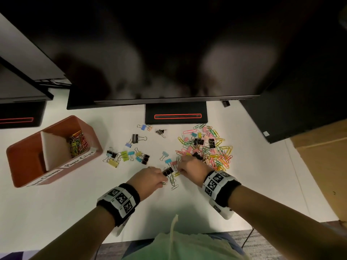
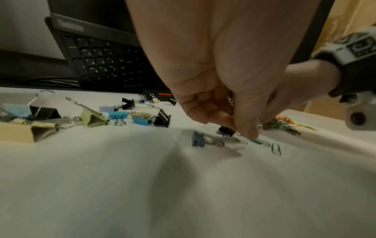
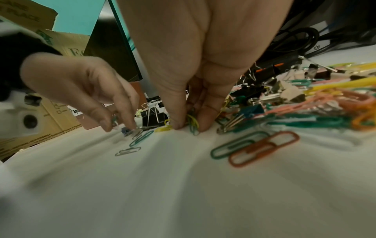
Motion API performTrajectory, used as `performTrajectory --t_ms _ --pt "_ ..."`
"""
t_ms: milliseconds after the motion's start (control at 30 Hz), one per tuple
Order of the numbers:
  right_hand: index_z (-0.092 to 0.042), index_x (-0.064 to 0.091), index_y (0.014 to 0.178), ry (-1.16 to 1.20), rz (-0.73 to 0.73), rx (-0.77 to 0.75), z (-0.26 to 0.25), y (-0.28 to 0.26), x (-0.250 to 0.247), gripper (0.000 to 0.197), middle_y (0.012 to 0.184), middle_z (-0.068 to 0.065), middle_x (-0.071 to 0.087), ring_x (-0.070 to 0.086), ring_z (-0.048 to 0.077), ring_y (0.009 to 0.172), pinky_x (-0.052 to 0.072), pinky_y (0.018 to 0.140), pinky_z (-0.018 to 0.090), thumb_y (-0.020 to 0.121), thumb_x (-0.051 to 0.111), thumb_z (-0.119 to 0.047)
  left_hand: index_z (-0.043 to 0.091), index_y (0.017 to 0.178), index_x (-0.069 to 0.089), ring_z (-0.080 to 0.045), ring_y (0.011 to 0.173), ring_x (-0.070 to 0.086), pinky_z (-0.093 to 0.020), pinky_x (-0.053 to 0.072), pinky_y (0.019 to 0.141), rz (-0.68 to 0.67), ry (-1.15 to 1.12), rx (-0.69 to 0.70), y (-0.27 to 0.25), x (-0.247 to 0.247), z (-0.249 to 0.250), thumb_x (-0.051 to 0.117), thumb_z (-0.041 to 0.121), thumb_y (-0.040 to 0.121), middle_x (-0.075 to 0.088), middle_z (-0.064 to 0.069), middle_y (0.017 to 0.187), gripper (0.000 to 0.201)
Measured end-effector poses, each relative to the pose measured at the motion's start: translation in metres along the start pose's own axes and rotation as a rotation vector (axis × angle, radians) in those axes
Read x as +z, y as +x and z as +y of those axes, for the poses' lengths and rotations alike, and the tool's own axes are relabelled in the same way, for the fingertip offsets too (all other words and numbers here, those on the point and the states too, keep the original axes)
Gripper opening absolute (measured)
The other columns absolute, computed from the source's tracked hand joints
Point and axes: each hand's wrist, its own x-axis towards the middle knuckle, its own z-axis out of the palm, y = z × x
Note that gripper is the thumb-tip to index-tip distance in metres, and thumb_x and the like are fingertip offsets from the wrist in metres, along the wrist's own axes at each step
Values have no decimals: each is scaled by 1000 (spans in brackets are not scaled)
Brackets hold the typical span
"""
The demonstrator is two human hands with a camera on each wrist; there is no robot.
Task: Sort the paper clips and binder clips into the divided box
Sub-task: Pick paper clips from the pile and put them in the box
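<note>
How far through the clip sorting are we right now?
Early. Done: some paper clips lie in one compartment of the divided box; the other compartment looks empty. In hand: the right hand and left hand each pinch paper clips off the table. Left: the mixed pile and the scattered binder clips.

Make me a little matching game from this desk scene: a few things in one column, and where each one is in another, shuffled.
Things
1. right hand
2. left hand
3. divided box
4. orange paper clip

Places or states
A. lying flat on the white table beside a green clip
B. pinching a small bunch of green and yellow paper clips
C. holds paper clips in one compartment only
D. fingertips down by a black binder clip, picking at small clips

Pairs: 1-B, 2-D, 3-C, 4-A
</note>
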Motion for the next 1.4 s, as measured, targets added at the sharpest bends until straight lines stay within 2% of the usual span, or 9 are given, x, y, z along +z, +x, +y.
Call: performTrajectory --t_ms 333,467,633,833,900,1133,1200,1333,1400 --pt "0 65 104 -103 -92 22 -6 6 -5 22 119 17 49 58 34 99 48 84 36 88 50 -1 11 94 68 -27 89 59 -33 46 80 188 8 -42 17 2 0 61 15 85 65 -9 92 12" --pt "-1 62 100 -99 -107 -9 -7 3 -4 21 112 17 56 57 33 101 47 82 38 87 46 0 9 91 67 -28 89 57 -34 46 77 145 85 -78 23 5 0 60 13 85 61 -11 92 10" --pt "-3 61 95 -58 -78 -37 -8 -3 -3 19 103 17 61 56 30 96 48 80 39 86 44 1 15 61 59 -19 53 56 -22 46 47 97 245 -47 19 8 5 78 -3 41 55 -2 60 33" --pt "-10 64 84 132 63 3 -3 -13 -20 12 91 9 66 57 22 79 50 79 35 87 53 -6 8 100 56 -24 93 51 -31 45 84 143 82 -112 14 8 -5 49 -12 72 57 -8 100 35" --pt "-15 70 98 217 147 -9 -6 -14 -31 15 92 5 68 60 19 80 51 78 31 87 59 -11 11 98 54 -16 89 46 -22 38 76 241 -23 -161 5 -6 -9 51 -8 78 52 -1 97 27" --pt "-15 70 98 319 292 -184 -86 33 -84 14 95 2 70 61 12 80 51 77 22 85 64 -15 5 84 56 -13 63 50 -21 40 58 750 -247 -314 -80 -86 -50 51 -3 87 54 -4 74 10" --pt "-15 70 93 398 321 -230 -121 58 -92 10 86 -2 68 61 10 76 51 72 20 84 66 -15 5 88 57 -23 70 56 -33 45 65 813 -228 -393 -103 -102 -73 51 1 89 60 -10 80 7" --pt "-16 68 90 513 321 -273 -186 116 -93 8 77 -9 59 51 -3 66 41 62 5 82 68 -14 9 95 58 -25 82 59 -32 44 73 848 -240 -646 -132 -121 -122 52 15 91 65 -11 91 9" --pt "-17 67 96 548 312 -271 -214 144 -90 15 83 -5 61 53 0 72 43 69 8 81 68 -14 11 93 61 -24 89 62 -32 46 80 813 -291 -710 -134 -124 -140 56 19 89 67 -7 92 10"
